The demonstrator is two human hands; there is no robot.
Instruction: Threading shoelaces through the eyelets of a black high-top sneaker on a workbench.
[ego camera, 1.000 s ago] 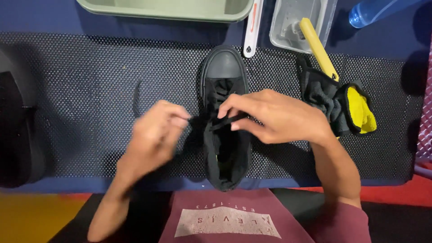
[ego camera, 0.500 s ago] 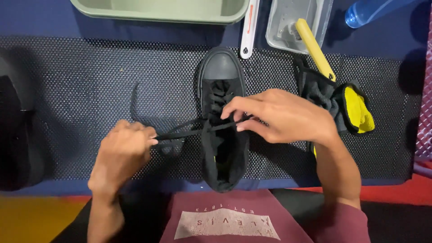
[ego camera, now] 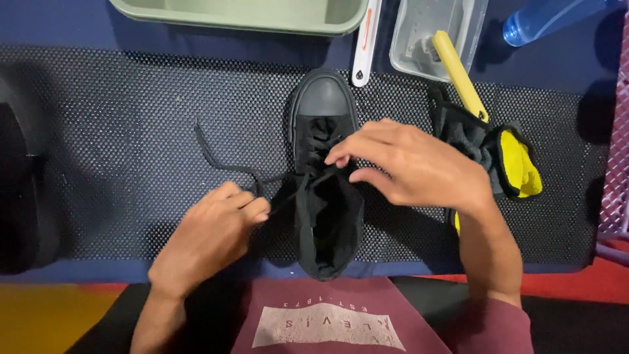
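Here, your stock:
Shoe: black, soft upper, likely light; steady it at the eyelets.
Lace: limp, thin; take it near its end.
Left hand: fingers pinched on lace.
Right hand: fingertips together at the eyelets.

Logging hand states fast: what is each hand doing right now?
Left hand: closed, pinching the black lace.
Right hand: fingertips pinched at the laces on the black shoe; whether it grips one cannot be told.
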